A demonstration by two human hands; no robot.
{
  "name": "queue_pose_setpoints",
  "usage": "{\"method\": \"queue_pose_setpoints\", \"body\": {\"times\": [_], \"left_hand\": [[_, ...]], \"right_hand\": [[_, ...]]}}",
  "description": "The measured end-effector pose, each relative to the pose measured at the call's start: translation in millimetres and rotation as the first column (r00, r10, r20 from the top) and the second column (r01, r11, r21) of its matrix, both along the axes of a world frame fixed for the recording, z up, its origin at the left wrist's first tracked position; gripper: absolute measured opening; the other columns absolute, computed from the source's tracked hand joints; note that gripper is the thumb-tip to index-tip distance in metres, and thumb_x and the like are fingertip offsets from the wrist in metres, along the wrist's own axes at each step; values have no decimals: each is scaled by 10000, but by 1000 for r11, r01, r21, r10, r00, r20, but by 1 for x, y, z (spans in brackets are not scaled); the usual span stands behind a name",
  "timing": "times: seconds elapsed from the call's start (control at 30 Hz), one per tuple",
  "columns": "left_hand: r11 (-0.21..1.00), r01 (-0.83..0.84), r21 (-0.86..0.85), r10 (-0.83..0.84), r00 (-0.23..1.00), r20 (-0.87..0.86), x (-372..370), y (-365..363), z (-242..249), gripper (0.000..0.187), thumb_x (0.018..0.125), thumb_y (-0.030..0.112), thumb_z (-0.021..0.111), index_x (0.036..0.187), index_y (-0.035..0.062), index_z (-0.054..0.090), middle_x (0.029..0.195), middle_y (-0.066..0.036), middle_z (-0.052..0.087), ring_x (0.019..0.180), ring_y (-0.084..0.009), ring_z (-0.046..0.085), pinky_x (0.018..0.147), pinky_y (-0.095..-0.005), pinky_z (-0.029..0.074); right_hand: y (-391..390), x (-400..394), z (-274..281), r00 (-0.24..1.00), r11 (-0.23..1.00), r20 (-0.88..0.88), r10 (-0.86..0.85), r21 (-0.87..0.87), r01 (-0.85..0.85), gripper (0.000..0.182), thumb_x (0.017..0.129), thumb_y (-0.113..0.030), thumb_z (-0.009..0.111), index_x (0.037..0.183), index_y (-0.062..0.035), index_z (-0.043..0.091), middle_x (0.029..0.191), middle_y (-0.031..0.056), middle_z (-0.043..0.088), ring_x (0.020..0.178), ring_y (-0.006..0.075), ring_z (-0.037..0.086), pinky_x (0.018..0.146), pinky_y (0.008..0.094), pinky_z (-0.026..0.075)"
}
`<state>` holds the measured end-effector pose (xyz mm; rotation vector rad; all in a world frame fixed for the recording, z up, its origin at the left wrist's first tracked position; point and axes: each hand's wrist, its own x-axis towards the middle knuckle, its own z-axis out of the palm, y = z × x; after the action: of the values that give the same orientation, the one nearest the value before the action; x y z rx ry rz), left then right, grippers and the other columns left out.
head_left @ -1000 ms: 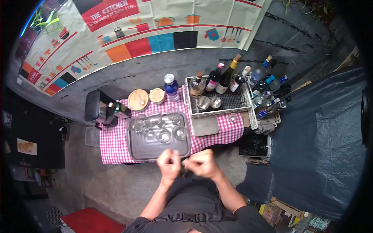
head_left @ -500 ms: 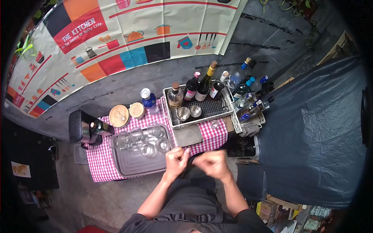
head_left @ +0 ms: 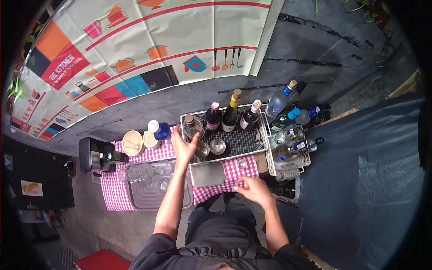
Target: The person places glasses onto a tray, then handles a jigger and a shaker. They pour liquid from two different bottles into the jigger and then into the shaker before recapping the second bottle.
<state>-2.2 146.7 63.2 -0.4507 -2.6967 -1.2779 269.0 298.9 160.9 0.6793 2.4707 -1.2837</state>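
Observation:
My left hand [head_left: 182, 147] reaches to the front left corner of the white wire basket [head_left: 227, 157]. Its thumb and fingers are spread on either side of a clear bottle with a brown stopper [head_left: 192, 126], which stands upright there. Just right of that hand, two small metal cups [head_left: 218, 147] sit in the basket. My right hand [head_left: 255, 191] hovers over the front edge of the checkered cloth [head_left: 208, 194], its fingers loosely bent and apart with nothing in them. A small clear glass [head_left: 242, 164] stands a little beyond it.
Wine bottles [head_left: 230, 118] stand at the back of the basket. More bottles crowd a second basket [head_left: 290, 172] at right. Several glasses rest on a grey tray [head_left: 139, 200] under my left forearm. A blue bottle [head_left: 161, 132] and wooden-lidded jars [head_left: 132, 143] stand behind it.
My hands, close together in front of me before, have parted. The left went forward to the stoppered bottle; the right stayed low and near the cloth. The camera view has shifted.

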Motion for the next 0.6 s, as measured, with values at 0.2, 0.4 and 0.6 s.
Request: {"method": "queue_pose_setpoints", "body": {"times": [0.2, 0.4, 0.6], "left_hand": [[996, -75, -49, 77, 996, 38, -22, 26, -15, 993, 744, 368, 878, 1475, -55, 355, 1436, -299, 445, 1381, -418, 397, 1171, -483, 311], [938, -315, 144, 325, 944, -52, 65, 11, -16, 506, 885, 230, 766, 1193, -64, 493, 1066, -200, 530, 1023, -331, 525, 909, -440, 422], [998, 11, -58, -8, 999, 54, 158, 6, -36, 327, 859, 157, 736, 1062, -20, 551, 984, -193, 581, 915, -363, 566, 813, -450, 449]], "right_hand": [[30, -1, -118, 998, 960, 38, -54, 278, 41, 430, 790, -444, 801, 898, -58, 647, 863, 185, 715, 832, 388, 695, 738, 501, 515], [48, -35, -127, 998, 851, -63, -10, 524, 41, 798, 674, -369, 909, 1209, 18, 460, 1145, 267, 579, 959, 448, 663, 774, 511, 547], [46, -40, -141, 998, 894, 7, -66, 444, 56, 744, 711, -443, 873, 1180, 13, 519, 973, 246, 690, 872, 418, 695, 729, 501, 547]]}}
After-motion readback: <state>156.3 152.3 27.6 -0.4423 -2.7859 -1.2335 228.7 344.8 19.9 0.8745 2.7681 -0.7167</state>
